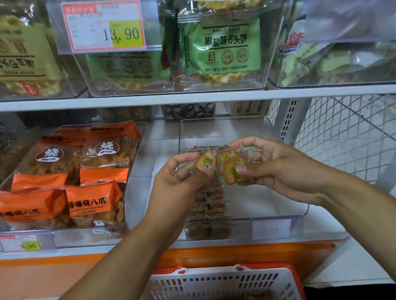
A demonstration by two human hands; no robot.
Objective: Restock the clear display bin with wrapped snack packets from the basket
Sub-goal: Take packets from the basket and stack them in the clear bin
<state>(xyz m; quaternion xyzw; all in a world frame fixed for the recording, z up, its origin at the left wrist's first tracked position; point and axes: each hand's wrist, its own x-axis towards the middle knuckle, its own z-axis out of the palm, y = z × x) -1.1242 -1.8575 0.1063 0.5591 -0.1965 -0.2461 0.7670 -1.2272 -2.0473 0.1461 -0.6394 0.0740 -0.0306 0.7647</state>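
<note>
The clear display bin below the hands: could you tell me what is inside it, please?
The clear display bin holds rows of wrapped snack packets along its left side; both hands cover part of them.

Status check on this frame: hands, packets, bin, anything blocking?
Left hand pinches one snack packet; right hand grips two packets. Both above the clear bin, partly stocked. Basket below. Nothing blocking.

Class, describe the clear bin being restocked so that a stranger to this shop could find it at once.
Start at the lower shelf with the orange front edge, above the white basket. The clear bin sits right of the bin of orange packets, beneath both hands, left and right. Unlike that well-filled neighbour, it holds only one row of small wrapped snacks and mostly bare floor.
</note>
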